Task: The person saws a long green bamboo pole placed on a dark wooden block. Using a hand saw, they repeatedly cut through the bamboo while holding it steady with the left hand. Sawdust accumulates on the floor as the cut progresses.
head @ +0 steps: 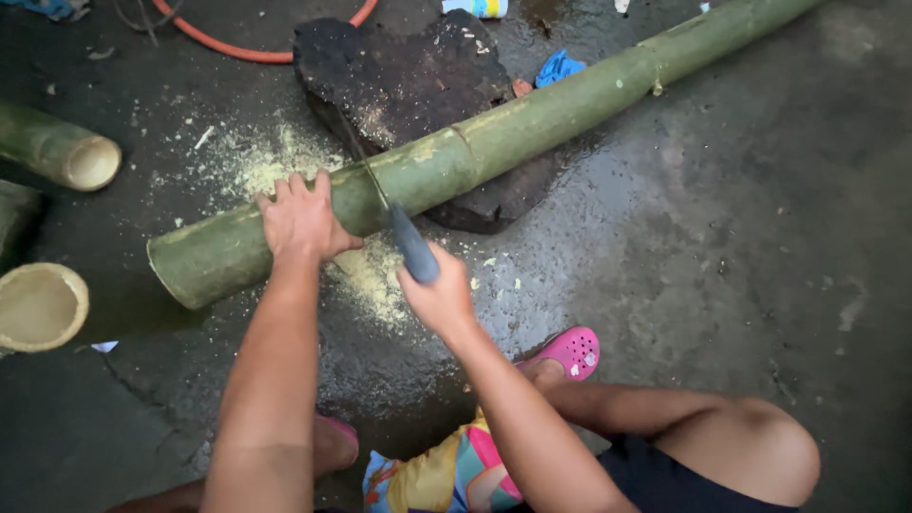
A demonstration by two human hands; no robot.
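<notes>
bamboo pole (494, 133) lying across dark block (418, 85) on wet floor | left hand (302, 223) fingers spreading over it | right hand (439, 294) fingers clenching saw (410, 242) | risk: blade is cutting just beside left hand, pole may be rolling

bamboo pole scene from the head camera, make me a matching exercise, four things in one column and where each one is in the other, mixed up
Things:
1. left hand
2. right hand
3. hose
4. pink shoe

Places or states:
A. on the wet ground beside the person's leg
B. pressed flat on top of the bamboo pole
C. curved on the ground behind the dark block
D. closed around the handle of a saw that cuts into the pole

Pairs: 1-B, 2-D, 3-C, 4-A
</notes>
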